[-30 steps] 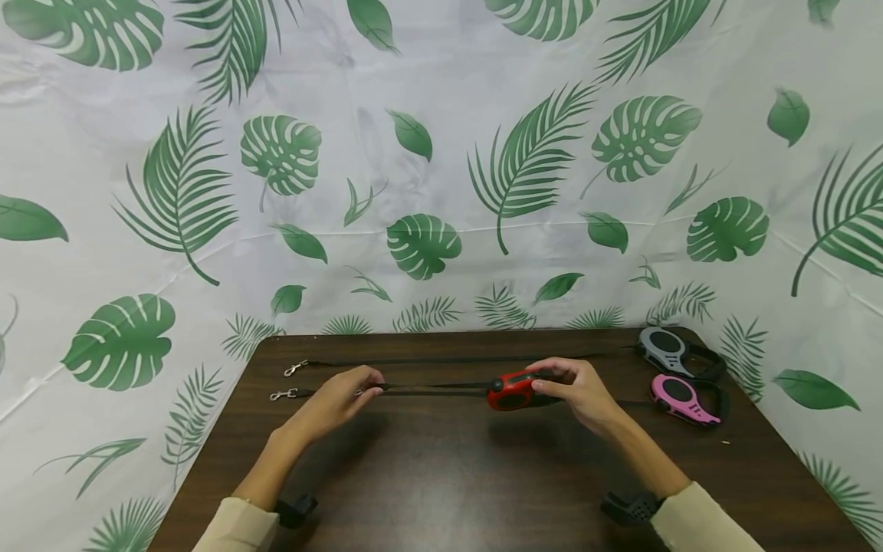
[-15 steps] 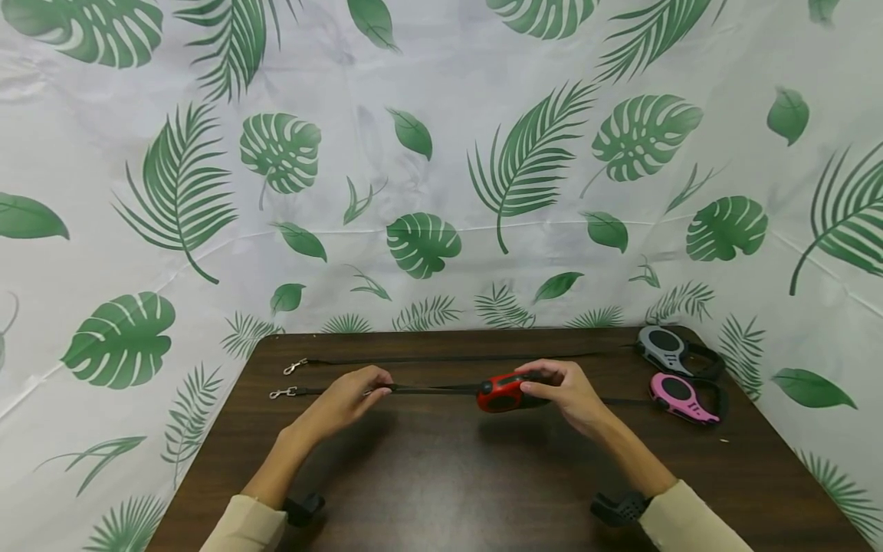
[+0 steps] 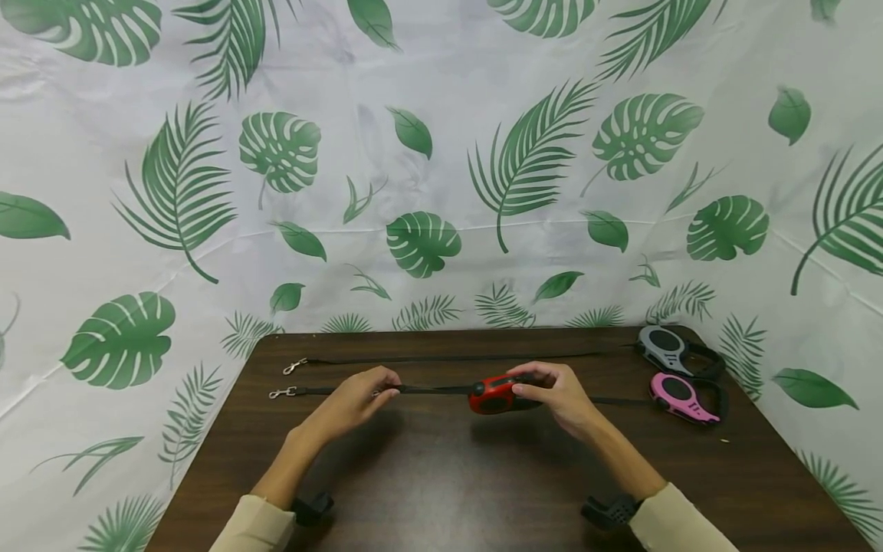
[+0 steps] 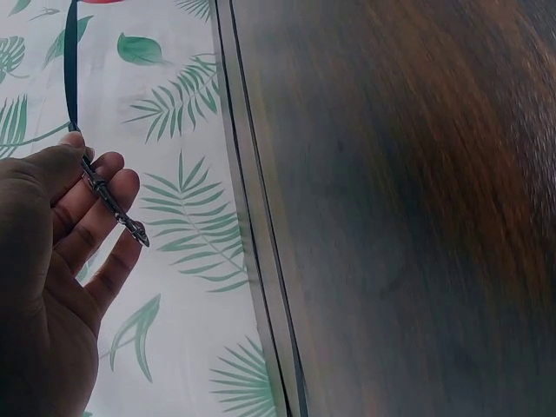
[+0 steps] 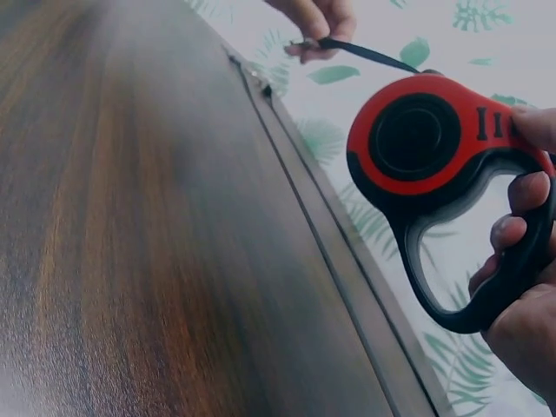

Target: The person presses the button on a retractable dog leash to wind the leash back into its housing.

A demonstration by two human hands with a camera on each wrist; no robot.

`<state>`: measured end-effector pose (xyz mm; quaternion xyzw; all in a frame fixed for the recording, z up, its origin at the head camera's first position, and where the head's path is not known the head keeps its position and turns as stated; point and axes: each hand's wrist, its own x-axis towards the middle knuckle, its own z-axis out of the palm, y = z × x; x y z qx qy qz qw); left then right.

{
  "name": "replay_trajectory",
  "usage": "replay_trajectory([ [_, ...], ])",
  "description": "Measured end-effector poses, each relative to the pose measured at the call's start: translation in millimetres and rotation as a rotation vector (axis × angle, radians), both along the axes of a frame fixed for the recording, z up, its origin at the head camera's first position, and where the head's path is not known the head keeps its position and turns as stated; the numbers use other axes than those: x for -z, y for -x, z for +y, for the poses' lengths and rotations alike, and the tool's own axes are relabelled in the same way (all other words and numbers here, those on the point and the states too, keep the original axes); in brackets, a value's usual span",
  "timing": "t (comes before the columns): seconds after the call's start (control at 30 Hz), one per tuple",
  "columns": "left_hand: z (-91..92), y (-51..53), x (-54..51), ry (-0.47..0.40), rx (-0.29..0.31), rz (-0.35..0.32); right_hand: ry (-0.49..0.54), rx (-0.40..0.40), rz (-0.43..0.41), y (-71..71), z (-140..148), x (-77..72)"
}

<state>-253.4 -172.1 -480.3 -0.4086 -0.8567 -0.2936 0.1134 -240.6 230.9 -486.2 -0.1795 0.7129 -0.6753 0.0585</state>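
A red and black retractable dog leash (image 3: 488, 395) is held above the table by my right hand (image 3: 564, 399). In the right wrist view the fingers curl round its black loop handle (image 5: 512, 269), and the thumb lies near the top of the red housing (image 5: 476, 109). Its black strap (image 3: 441, 389) runs left, out of the housing, to my left hand (image 3: 355, 402). There the thumb and fingers pinch the strap's end, and the metal snap hook (image 4: 117, 208) lies across the fingers in the left wrist view.
A grey leash (image 3: 664, 349) and a pink leash (image 3: 677, 389) lie at the table's right. Their straps stretch left across the brown table (image 3: 441, 475) to one snap hook (image 3: 295, 366) and another snap hook (image 3: 283, 392). A leaf-patterned cloth (image 3: 441, 176) hangs behind.
My hands have come closer together: the right moved left with the red leash, the left moved slightly right with the strap end. The strap between them is shorter.
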Motion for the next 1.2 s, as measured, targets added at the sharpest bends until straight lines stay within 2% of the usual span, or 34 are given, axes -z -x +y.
replay_trajectory([
  [0.4, 11.6, -1.0, 0.2, 0.005, 0.016, -0.006, 0.014, 0.004, -0.01, -2.0, -10, -1.8],
  [0.67, 18.9, -0.6, 0.2, -0.006, 0.036, 0.013, 0.018, -0.014, 0.007, -2.1, -16, -2.0],
  [0.93, 26.2, -1.6, 1.2, 0.014, 0.034, -0.013, 0.016, -0.014, -0.012, -1.1, -21, 1.4],
  [1.2, 34.3, -0.5, 0.9, -0.004, 0.059, 0.001, 0.006, -0.004, -0.016, -2.0, -23, -0.5],
])
